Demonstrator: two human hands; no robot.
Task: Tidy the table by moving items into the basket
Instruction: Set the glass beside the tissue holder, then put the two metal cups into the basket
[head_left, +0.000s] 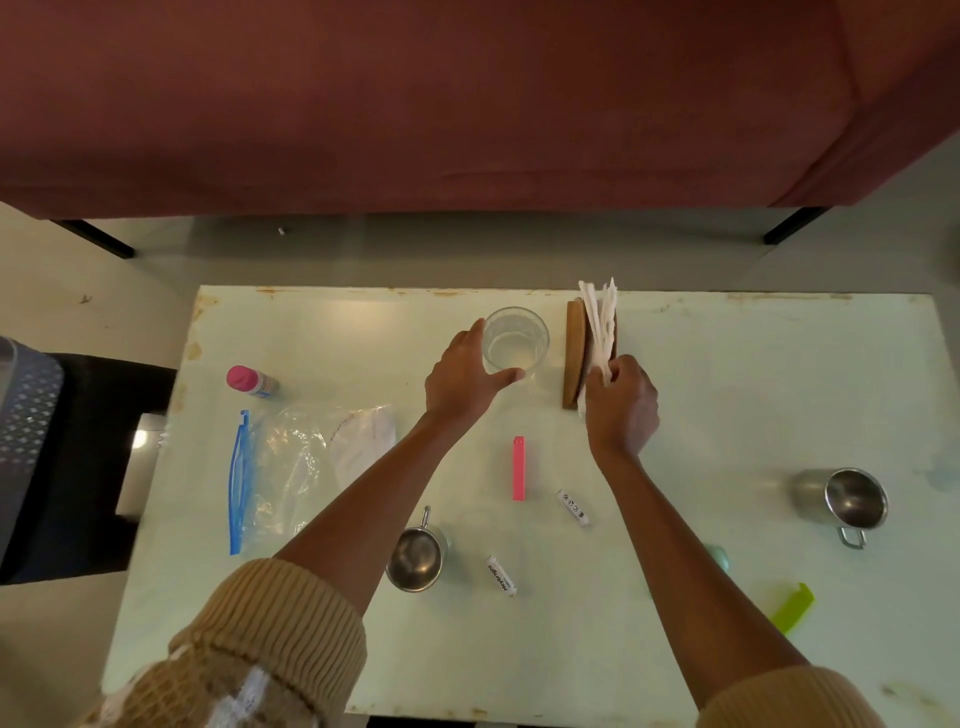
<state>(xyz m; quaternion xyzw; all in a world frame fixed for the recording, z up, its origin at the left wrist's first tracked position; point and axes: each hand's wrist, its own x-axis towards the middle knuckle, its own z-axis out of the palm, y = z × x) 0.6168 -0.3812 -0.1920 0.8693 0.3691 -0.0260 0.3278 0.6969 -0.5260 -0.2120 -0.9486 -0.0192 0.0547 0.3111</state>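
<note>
Head view: my left hand (464, 375) is curled around the glass (515, 343) just above the middle of the frame, thumb along its near side and fingers on its left wall, the glass standing upright on the tabletop (727, 395). My right hand (621, 402) is just to the right, fingers pinched on the lower end of a bunch of white napkins (601, 327) that stand in a wooden holder (574, 353). The holder sits right of the glass, near it but apart.

Below my hands, between my forearms, lie a pink clip (519, 468) and two small white tubes (574, 507) (501, 574). A steel cup (417, 556) stands beside my left forearm, handle pointing up the frame. A second steel cup (847, 504) stands at the right, handle toward the bottom. A green clip (792, 607) lies lower right.

Left of my left arm lies a clear zip bag (291, 478) with a blue seal, and above it a small bottle (252, 381) with a pink cap lying on its side. The basket (26, 415), grey and perforated, is at the far left edge, off the tabletop.
</note>
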